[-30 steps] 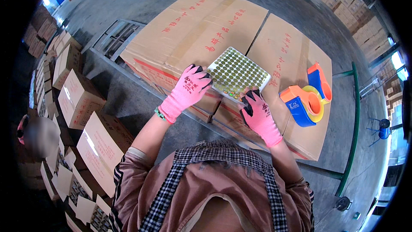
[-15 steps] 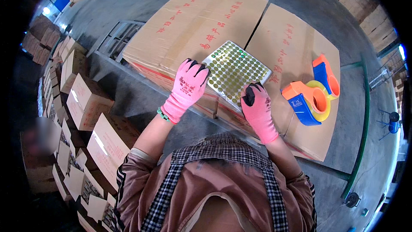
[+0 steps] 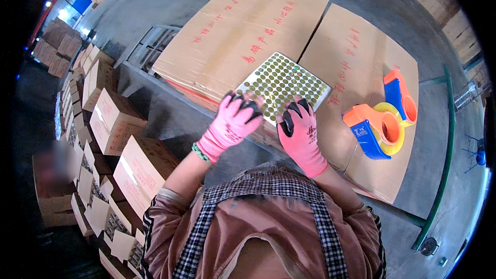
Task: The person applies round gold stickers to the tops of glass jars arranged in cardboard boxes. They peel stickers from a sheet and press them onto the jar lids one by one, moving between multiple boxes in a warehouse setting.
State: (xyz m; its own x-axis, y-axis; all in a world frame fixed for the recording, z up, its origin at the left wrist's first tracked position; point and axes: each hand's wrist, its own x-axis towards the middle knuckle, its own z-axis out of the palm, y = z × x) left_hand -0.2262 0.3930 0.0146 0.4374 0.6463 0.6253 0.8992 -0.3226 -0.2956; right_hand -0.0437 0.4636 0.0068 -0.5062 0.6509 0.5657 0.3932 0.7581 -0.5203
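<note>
Half curled, the left hand (image 3: pixel 232 123) and right hand (image 3: pixel 300 130) are at the sheet (image 3: pixel 287 81) atop cartons (image 3: pixel 212 46); any hold cannot be told.

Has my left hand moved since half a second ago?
Yes. Judged against the large left carton, which stands beneath the white tray, your left hand has moved mostly toward your body.

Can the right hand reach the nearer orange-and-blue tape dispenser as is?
Probably yes: only carton top shows between the pink-gloved right hand and the tape dispenser. The hand is at the white panel of gold-green discs, though.
</note>
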